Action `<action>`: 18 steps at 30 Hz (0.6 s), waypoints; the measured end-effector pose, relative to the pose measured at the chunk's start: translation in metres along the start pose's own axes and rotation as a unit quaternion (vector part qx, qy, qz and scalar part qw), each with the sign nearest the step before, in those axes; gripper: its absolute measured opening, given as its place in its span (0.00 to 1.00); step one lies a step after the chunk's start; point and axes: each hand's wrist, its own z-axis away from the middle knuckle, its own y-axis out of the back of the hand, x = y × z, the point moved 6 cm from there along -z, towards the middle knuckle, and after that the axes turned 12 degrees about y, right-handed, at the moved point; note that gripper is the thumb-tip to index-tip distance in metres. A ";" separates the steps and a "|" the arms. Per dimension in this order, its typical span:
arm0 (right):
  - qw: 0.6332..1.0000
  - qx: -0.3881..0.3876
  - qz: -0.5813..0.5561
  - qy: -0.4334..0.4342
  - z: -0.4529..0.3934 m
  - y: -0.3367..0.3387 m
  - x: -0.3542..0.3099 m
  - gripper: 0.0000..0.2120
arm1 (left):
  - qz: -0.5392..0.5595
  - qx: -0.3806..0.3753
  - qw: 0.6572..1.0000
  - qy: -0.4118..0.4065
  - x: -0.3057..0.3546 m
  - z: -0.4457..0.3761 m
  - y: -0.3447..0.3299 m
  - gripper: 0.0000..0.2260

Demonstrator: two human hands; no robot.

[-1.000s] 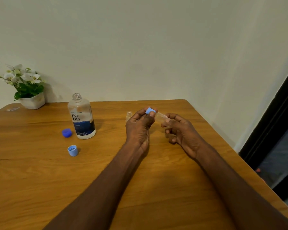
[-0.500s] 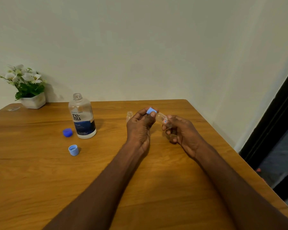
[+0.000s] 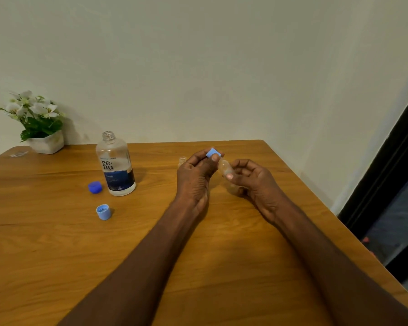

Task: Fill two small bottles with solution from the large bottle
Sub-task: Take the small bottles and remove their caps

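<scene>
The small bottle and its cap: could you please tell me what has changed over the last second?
Little: the right hand turned the small bottle slightly, its thumb now on top. The left hand keeps pinching the light blue cap. Large bottle and loose caps unmoved.

White-flowered plant in a white pot (image 3: pixel 46 143) at the wooden table's (image 3: pixel 45 267) far left corner
</scene>
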 end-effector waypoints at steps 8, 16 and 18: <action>0.990 0.056 0.112 0.069 0.002 -0.011 -0.004 0.20 | -0.244 0.057 0.957 -0.149 0.051 0.023 0.018 0.12; 0.961 0.092 0.241 0.104 -0.003 -0.038 0.004 0.16 | -0.506 0.211 0.813 -0.195 0.068 0.075 0.081 0.10; 0.945 0.094 0.291 0.112 -0.008 -0.053 0.002 0.18 | -0.513 0.233 0.803 -0.195 0.067 0.076 0.086 0.09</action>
